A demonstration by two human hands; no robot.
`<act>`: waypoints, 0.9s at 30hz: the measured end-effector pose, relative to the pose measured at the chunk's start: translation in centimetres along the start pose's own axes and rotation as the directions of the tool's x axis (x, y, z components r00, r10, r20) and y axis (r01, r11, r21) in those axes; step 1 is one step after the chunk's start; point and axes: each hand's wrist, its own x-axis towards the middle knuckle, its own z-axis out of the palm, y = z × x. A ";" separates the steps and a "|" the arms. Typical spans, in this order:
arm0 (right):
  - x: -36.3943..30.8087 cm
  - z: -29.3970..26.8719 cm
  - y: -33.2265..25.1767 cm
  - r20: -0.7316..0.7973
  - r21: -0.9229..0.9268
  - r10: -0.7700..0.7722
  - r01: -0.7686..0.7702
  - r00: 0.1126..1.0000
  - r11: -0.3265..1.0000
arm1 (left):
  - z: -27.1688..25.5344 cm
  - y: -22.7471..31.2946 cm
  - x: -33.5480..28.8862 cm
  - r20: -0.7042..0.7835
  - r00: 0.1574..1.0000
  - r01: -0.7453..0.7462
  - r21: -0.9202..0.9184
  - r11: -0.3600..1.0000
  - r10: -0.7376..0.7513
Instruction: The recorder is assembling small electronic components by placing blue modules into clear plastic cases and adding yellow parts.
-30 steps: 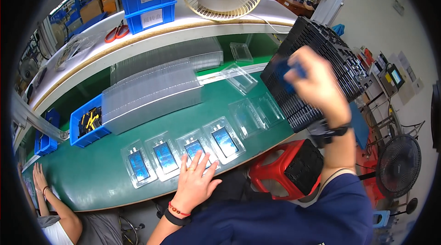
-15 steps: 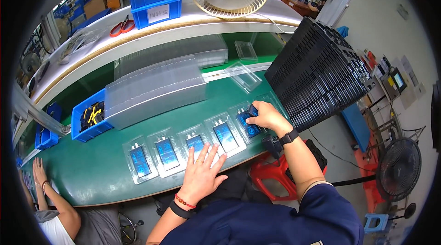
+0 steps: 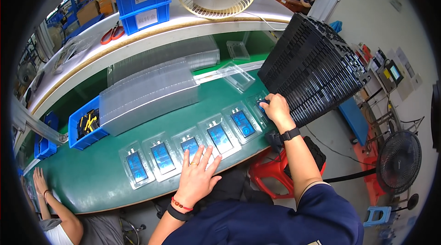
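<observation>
A row of clear plastic trays lies along the green bench, several holding a flat blue battery cell (image 3: 243, 123) with metal tabs at its far end. My right hand (image 3: 278, 110) is closed over the rightmost tray (image 3: 255, 100), beside the black stack. Its fingers pinch a small dark object (image 3: 265, 101), mostly hidden by the hand. My left hand (image 3: 198, 176) lies flat with fingers spread, its fingertips over the near part of another battery cell (image 3: 189, 144) and its tray. More battery cells (image 3: 163, 157) lie to the left of it.
Behind the row stand long stacks of clear trays (image 3: 151, 93) and a blue bin (image 3: 85, 140) with black and yellow pieces. A tall black tray stack (image 3: 312, 70) rises at right. A black device (image 3: 274, 140) sits by the bench edge. A co-worker's hand (image 3: 40, 180) rests at far left.
My right hand has moved right and slightly away, from the neighbouring battery cell to the rightmost tray, uncovering that cell. My left hand stays spread in place. The view has shifted slightly.
</observation>
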 end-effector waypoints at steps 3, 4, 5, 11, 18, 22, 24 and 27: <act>-0.6 0.1 -0.6 -0.018 -0.011 -0.014 0.014 1.000 1.000 | 0.0 -0.2 0.0 -0.003 1.000 -0.009 0.017 1.000 0.009; -0.7 0.1 -0.8 -0.062 -0.017 -0.018 0.017 0.998 1.000 | -0.1 -0.3 0.0 0.002 1.000 -0.011 0.011 1.000 0.011; -0.8 0.2 -1.0 -0.016 -0.015 0.002 -0.002 1.000 1.000 | -0.2 -0.4 0.0 0.004 1.000 -0.016 0.008 1.000 0.016; -2.0 1.5 -1.3 -0.053 -0.016 -0.021 0.020 0.998 1.000 | -1.6 -0.3 -1.3 -0.095 0.975 0.208 0.057 0.977 -0.202; -4.9 2.6 -2.6 -0.160 -0.011 -0.169 0.169 0.972 0.985 | -2.0 -3.0 -4.1 -0.160 0.874 0.480 0.139 0.866 -0.458; -6.5 3.0 -4.8 -0.167 0.052 -0.218 0.229 0.962 0.972 | -2.8 -5.2 -5.7 -0.176 0.851 0.519 0.128 0.845 -0.495; -7.2 3.0 -5.9 -0.135 0.070 -0.228 0.239 0.964 0.968 | -3.9 -6.2 -6.5 -0.149 0.874 0.481 0.139 0.866 -0.462; -7.9 2.5 -7.2 -0.086 0.107 -0.246 0.254 0.965 0.961 | -7.2 -8.8 -8.3 -0.129 0.878 0.473 0.084 0.877 -0.461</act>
